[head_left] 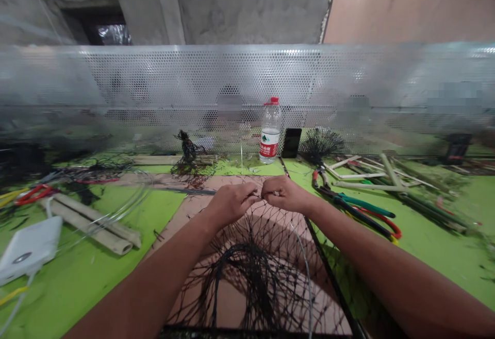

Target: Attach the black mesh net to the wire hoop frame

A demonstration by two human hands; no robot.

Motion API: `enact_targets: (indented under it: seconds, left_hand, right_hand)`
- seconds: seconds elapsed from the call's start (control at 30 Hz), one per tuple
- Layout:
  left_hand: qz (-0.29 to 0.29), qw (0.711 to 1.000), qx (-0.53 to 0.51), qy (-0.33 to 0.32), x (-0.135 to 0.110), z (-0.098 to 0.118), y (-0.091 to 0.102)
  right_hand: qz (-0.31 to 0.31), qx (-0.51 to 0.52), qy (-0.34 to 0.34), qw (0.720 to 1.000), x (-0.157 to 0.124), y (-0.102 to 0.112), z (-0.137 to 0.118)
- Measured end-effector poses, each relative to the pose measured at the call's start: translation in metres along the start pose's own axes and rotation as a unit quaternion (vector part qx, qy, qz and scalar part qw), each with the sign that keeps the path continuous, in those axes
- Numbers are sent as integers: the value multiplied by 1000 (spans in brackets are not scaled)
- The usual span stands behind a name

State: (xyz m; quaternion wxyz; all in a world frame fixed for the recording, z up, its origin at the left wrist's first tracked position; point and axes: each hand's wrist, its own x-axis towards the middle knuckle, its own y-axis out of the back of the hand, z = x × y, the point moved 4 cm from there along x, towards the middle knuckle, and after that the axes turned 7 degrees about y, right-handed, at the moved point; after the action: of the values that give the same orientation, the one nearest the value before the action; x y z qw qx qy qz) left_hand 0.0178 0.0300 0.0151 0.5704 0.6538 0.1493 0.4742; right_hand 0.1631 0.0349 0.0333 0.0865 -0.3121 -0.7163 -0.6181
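My left hand (234, 200) and my right hand (285, 193) meet at the far edge of a piece of black netting (251, 267), thumbs and fingertips pinched close together. Both appear closed on the netting's edge; the small bit between the fingertips is too small to make out. The net spreads toward me, bunched in the middle, over a pale brown board (232, 303). A thin whitish wire (307, 267) curves down across its right side. Just left of my left hand lies a dark, thin strip (189, 191).
A water bottle (269, 135) and a black phone (292, 143) stand by the perforated metal screen (174, 81). Pliers (348, 202) and bamboo strips (367, 187) lie right. Left are bamboo pieces (96, 225), coiled clear wire (133, 202), red-handled scissors (34, 195) and a white power bank (31, 246).
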Motion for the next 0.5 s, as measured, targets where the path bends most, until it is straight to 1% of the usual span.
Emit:
enact_targets:
  seconds: [0.23, 0.37, 0.43, 0.5]
  left_hand:
    - [-5, 1000, 11, -2, 0, 3, 0]
    - [-19, 1000, 5, 1, 0, 0, -1]
    - [-12, 1000, -14, 4, 1, -3, -1]
    - [8, 999, -34, 11, 1, -6, 0]
  right_hand:
    - [-12, 18, 2, 1000, -1, -2, 3]
    - [-17, 26, 5, 1000, -2, -4, 4]
    - [-7, 40, -1, 999, -2, -3, 5]
    - [7, 66, -26, 997, -3, -1, 7]
